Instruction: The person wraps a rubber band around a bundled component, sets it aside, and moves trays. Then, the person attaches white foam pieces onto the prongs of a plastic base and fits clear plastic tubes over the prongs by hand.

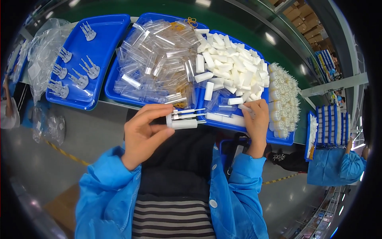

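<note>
My left hand (pixel 145 133) pinches the base of a white pronged plastic part (pixel 175 116), which lies sideways with its thin prongs pointing right. A white sleeve covers its lowest prong. My right hand (pixel 257 119) is at the front edge of the blue tray of white foam pieces (pixel 234 65), its thumb and fingers closed on a white foam piece (pixel 243 107). Below that hand's fingertips, several foam pieces (pixel 225 119) lie in a row along the tray's front rim.
Clear plastic tubes (pixel 159 59) and yellow bands fill the middle tray. Several pronged parts (pixel 90 67) stand in the left blue tray (pixel 107 44). Stacked white-and-yellow parts (pixel 283 101) sit at right. Clear bags (pixel 43 55) hang at far left. A person in blue (pixel 332 165) is at far right.
</note>
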Demonstrator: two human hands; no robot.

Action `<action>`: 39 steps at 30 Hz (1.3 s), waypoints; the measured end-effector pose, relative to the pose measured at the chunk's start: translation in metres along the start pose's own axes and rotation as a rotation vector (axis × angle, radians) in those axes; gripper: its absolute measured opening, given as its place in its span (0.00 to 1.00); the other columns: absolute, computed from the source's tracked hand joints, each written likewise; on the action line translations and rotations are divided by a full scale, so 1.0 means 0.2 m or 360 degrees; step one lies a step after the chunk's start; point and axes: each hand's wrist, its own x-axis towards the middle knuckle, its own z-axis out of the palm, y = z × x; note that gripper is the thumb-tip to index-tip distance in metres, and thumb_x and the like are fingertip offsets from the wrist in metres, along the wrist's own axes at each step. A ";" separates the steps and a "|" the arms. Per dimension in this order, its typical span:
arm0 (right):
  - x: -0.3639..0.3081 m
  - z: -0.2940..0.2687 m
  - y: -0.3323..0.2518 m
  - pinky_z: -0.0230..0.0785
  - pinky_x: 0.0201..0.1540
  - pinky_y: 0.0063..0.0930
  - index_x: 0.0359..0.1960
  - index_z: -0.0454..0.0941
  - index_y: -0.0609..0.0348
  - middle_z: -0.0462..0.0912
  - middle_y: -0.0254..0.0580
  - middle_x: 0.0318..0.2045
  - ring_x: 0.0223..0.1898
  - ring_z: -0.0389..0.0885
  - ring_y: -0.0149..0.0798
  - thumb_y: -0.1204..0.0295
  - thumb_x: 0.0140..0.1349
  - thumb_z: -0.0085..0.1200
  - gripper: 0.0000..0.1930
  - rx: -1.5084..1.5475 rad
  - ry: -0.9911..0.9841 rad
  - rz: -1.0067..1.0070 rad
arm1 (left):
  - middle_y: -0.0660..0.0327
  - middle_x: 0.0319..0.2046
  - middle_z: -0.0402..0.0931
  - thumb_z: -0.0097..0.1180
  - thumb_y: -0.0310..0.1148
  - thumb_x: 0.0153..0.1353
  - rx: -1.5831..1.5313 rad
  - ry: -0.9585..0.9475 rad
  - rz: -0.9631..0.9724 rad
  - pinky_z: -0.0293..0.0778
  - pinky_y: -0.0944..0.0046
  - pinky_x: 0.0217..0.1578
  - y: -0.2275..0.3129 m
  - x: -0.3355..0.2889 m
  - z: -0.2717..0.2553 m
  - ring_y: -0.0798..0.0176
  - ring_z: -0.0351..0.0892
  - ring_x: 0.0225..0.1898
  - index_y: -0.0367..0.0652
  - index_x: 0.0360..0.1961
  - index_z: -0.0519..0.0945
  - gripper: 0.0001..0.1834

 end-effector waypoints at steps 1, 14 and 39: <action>-0.01 -0.02 0.01 0.69 0.43 0.33 0.35 0.80 0.62 0.75 0.44 0.34 0.39 0.76 0.46 0.80 0.49 0.61 0.10 0.0016 0.0081 -0.0040 | 0.50 0.55 0.70 0.59 0.09 0.52 -0.0001 0.0011 0.0003 0.81 0.63 0.50 0.00 0.00 0.00 0.55 0.75 0.57 0.30 0.52 0.78 0.23; -0.10 0.04 -0.53 0.69 0.49 0.22 0.38 0.78 0.68 0.80 0.46 0.42 0.42 0.78 0.31 0.85 0.59 0.55 0.06 0.1958 0.0380 0.0448 | 0.49 0.52 0.73 0.62 0.09 0.50 0.0108 -0.0010 0.0231 0.81 0.55 0.52 -0.03 -0.02 -0.01 0.48 0.75 0.57 0.31 0.48 0.80 0.21; -0.06 0.10 -0.58 0.41 0.74 0.51 0.41 0.81 0.72 0.86 0.53 0.37 0.42 0.85 0.41 0.83 0.51 0.56 0.14 0.2070 -0.0316 0.0190 | 0.48 0.53 0.73 0.61 0.09 0.51 0.0295 -0.0081 0.0130 0.79 0.55 0.54 -0.01 -0.01 -0.03 0.49 0.75 0.57 0.32 0.50 0.80 0.23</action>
